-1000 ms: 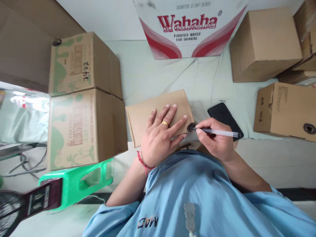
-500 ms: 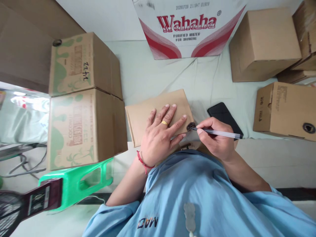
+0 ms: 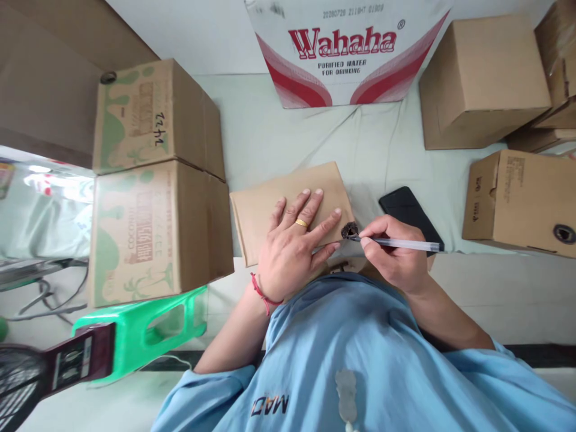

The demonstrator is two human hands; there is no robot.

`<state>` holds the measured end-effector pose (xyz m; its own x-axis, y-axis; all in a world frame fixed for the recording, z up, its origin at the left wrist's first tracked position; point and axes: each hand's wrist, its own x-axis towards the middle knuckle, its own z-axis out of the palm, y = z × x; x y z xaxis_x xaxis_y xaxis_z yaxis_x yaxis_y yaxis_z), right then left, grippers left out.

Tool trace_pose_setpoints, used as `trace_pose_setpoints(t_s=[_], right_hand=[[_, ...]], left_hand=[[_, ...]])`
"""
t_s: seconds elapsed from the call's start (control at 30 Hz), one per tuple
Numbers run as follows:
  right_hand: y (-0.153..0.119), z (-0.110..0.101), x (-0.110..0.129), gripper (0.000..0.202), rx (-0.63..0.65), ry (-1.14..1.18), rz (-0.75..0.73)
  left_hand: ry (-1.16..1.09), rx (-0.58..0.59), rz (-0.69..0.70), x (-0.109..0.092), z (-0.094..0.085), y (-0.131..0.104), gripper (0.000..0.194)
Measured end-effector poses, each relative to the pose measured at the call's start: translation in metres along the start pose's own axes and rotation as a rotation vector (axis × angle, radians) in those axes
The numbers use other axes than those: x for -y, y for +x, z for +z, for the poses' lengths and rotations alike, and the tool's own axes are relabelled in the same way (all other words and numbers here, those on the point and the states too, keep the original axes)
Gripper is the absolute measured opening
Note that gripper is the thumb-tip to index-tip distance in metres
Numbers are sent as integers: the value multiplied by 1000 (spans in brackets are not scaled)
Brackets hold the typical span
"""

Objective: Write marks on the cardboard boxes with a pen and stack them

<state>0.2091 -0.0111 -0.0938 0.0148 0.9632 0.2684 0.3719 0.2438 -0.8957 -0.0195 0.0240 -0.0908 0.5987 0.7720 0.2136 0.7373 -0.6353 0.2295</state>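
Observation:
My left hand (image 3: 292, 240) lies flat with spread fingers on a brown cardboard box (image 3: 265, 198) in front of my body. A gold ring is on one finger and a red cord circles the wrist. Between the fingertips of my right hand (image 3: 398, 255) is a pen (image 3: 407, 243) with a clear barrel, its tip pointing left. That tip meets a dark, scribbled-looking black patch (image 3: 350, 230) at the right corner of the cardboard. A black phone (image 3: 407, 210) lies just beyond my right hand, partly covered by it.
Two stacked coconut cartons (image 3: 135, 234) stand at left, above a green plastic stool (image 3: 135, 336) and a fan-like mesh object (image 3: 20, 384). A white and red Wahaha carton (image 3: 346, 78) stands at the back. Brown boxes (image 3: 490, 72) fill the right side of the cloth-covered table (image 3: 252, 132).
The pen tip has shifted very slightly at the black patch, where a small lighter gap now shows. My left hand stays in place on the cardboard.

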Motion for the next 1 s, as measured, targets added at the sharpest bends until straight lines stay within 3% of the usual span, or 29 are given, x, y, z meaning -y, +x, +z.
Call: trace_pose_setpoints(t_s=[1.0], right_hand=[[-4, -5, -3, 10, -98, -149, -28]], left_hand=[[-14, 11, -5, 1, 3, 0, 56]])
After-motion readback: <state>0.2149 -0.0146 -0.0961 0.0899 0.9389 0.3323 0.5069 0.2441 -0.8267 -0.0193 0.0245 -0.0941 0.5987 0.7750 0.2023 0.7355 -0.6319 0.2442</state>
